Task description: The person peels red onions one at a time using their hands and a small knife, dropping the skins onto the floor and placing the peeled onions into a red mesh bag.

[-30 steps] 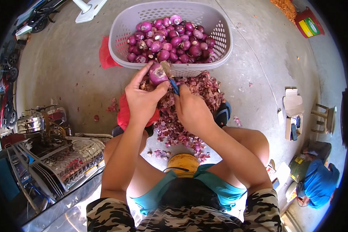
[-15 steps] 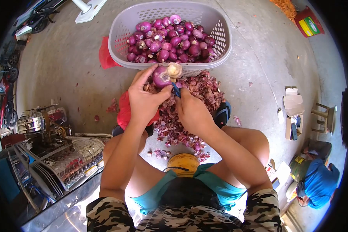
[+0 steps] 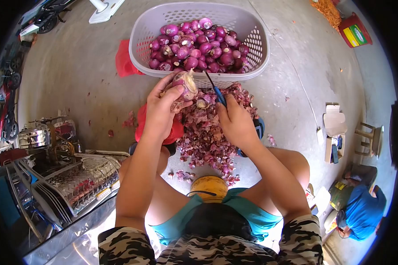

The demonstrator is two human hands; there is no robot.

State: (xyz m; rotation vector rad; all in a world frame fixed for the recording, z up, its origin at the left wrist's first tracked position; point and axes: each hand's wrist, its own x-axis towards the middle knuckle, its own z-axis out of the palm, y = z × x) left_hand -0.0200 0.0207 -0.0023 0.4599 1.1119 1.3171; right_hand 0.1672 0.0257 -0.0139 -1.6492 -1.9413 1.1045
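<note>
My left hand [image 3: 161,99] is closed around a red onion [image 3: 186,85], whose pale stem end points up toward the basket. Ragged, yellowish dry skin still clings to this onion. In my right hand [image 3: 235,117] is a small knife [image 3: 220,95] with a blue handle, its dark, narrow blade pointing up and left, apart from the onion. Below both hands a heap of onion peels [image 3: 205,137] covers the floor. Just past my hands stands a grey plastic basket [image 3: 263,55], holding many peeled red onions [image 3: 194,48].
Red plastic [image 3: 124,59] lies beside the basket, and another red bag [image 3: 172,130] is by my left foot. A yellow bucket [image 3: 209,185] stands between my legs. Metal equipment [image 3: 75,174] is at left. A person in blue [image 3: 365,212], an open cardboard box [image 3: 335,123] and a wooden stool [image 3: 369,139] are at right.
The knife has moved right, away from the onion, and its blade now shows. My left hand has turned the onion. A pale piece now lies on the peels.
</note>
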